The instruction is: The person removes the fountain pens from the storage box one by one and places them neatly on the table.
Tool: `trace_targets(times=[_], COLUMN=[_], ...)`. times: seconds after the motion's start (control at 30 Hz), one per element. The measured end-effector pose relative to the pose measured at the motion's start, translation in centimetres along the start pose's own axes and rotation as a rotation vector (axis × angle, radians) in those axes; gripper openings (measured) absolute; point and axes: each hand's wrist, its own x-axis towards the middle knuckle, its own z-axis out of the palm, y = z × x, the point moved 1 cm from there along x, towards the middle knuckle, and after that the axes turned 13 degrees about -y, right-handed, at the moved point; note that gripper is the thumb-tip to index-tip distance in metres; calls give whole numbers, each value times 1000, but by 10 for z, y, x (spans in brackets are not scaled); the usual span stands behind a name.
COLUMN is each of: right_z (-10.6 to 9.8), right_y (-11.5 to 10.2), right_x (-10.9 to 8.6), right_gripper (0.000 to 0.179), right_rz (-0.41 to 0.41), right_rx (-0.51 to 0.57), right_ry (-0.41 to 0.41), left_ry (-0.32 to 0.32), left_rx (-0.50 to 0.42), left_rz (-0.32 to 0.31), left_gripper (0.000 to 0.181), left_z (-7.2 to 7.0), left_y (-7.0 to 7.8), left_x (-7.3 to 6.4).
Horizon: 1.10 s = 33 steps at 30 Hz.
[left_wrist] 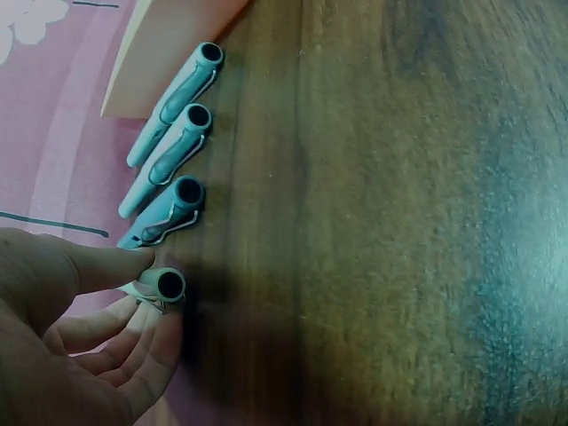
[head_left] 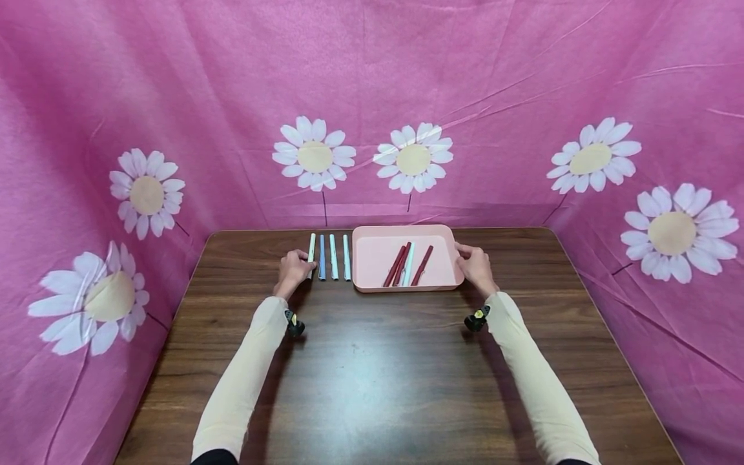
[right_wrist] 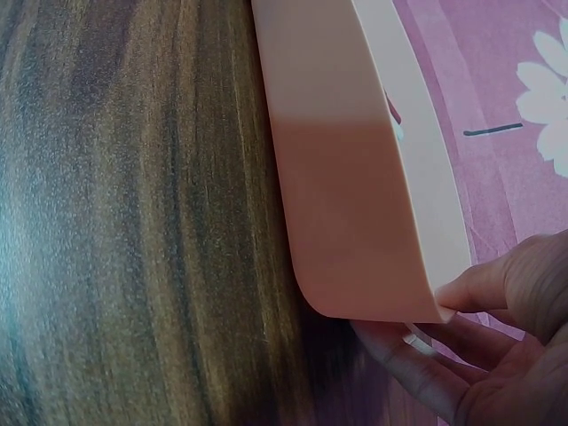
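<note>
My left hand pinches a pale green pen between thumb and fingers at the left end of a row. Beside it in that row lie a blue pen and two light blue pens, side by side with their clips showing in the left wrist view. A pink tray stands just right of the row. At the tray's right wall, my right hand grips the rim, thumb on top and fingers outside. Inside the tray are three dark red pens and one pale turquoise pen.
Everything stands near the far edge of a dark wooden table. A pink cloth printed with white daisies hangs behind the table and along both sides. A small black device is strapped at each wrist.
</note>
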Motion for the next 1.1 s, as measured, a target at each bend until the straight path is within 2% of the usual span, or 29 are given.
trace_targets(times=[0.27, 0.63, 0.83, 0.93, 1.1], right_z=[0, -1, -1, 0, 3], right_y=[0, -2, -3, -4, -4], right_x=[0, 0, 0, 0, 0], right_gripper=[47, 47, 48, 48, 49], right_rz=[-5, -16, -14, -17, -14], right_rx=[5, 2, -5, -8, -37], right_ry=[0, -3, 0, 5, 14], left_ry=[33, 19, 6, 4, 39], left_rx=[10, 15, 48, 49, 48], left_rz=[20, 10, 11, -10, -16], left_gripper=[33, 34, 37, 42, 43], left_z=[3, 2, 1, 1, 2], left_y=[-3, -1, 4, 7, 14], left_x=[0, -2, -3, -6, -9])
